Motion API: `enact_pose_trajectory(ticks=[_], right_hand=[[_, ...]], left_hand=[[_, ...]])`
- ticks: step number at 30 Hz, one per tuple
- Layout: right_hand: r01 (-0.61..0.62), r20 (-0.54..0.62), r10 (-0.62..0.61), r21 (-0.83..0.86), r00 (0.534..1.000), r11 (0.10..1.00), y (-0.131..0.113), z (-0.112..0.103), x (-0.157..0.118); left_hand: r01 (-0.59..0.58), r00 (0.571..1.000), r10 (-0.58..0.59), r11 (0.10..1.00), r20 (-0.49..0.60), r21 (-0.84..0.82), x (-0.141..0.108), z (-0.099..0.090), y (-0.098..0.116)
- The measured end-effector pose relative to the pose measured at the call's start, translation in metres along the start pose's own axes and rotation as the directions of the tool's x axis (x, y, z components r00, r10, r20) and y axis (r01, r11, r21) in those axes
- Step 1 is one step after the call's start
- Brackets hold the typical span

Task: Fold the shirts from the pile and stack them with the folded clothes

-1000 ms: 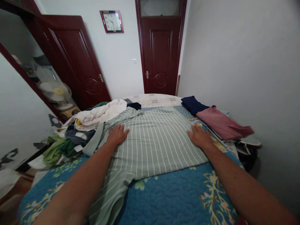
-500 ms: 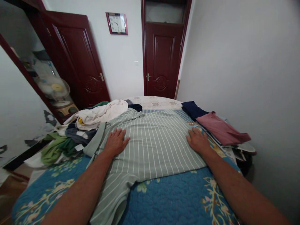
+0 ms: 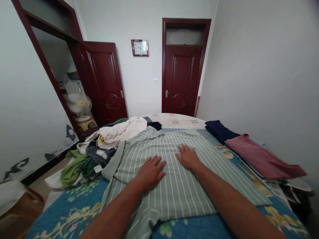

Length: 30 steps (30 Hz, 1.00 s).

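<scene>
A pale green garment with white stripes [image 3: 171,179] lies spread over a blue floral quilt [image 3: 82,212]. My left hand [image 3: 151,173] rests flat on its middle, fingers apart, holding nothing. Slightly farther away and to the right, my right hand [image 3: 188,156] also lies on the striped cloth with its fingers spread. A gap of cloth shows between the two hands. Part of the garment hangs toward me in folds beneath my left forearm, which hides some of it.
Left of the garment is a heap of clothes with a white piece [image 3: 124,131] and a green piece [image 3: 72,171]. Folded navy [image 3: 220,129] and pink [image 3: 261,154] clothes lie at the right. Walls stand on both sides.
Both hands have come closer together over the garment's middle, the right one moving left and the left one moving right. The camera view has tilted up.
</scene>
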State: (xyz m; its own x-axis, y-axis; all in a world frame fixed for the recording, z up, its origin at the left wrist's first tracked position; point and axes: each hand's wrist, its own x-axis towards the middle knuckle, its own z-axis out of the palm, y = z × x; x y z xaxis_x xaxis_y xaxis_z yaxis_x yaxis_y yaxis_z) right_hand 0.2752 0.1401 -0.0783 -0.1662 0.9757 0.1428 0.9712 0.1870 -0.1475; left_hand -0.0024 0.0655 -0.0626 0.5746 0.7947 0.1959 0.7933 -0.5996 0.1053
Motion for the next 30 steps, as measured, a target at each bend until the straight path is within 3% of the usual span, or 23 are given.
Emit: enact_pose_trajectory(ticks=[7, 12, 18, 25, 30], right_hand=[[-0.070, -0.012, 0.071, 0.044, 0.997, 0.997, -0.002, 0.008, 0.044], [-0.076, -0.083, 0.079, 0.034, 0.993, 0.996, -0.003, 0.005, 0.046], [-0.083, -0.061, 0.085, 0.029, 0.995, 0.996, -0.010, 0.003, 0.020], [-0.044, -0.014, 0.044, 0.030, 0.999, 0.999, -0.017, 0.000, -0.031], [-0.010, -0.005, 0.010, 0.023, 1.000, 1.000, -0.008, -0.003, -0.066]], left_hand=[[0.032, 0.999, -0.032, 0.999, 0.011, -0.004, -0.003, 0.001, 0.003], [0.041, 0.999, -0.041, 0.999, 0.011, -0.030, -0.003, 0.002, 0.001], [0.066, 0.998, -0.067, 0.997, -0.010, -0.038, -0.005, -0.001, 0.004], [0.085, 0.995, -0.084, 0.996, -0.047, 0.010, -0.006, -0.001, 0.007], [0.124, 0.991, -0.123, 0.991, -0.044, 0.040, -0.016, 0.000, 0.007]])
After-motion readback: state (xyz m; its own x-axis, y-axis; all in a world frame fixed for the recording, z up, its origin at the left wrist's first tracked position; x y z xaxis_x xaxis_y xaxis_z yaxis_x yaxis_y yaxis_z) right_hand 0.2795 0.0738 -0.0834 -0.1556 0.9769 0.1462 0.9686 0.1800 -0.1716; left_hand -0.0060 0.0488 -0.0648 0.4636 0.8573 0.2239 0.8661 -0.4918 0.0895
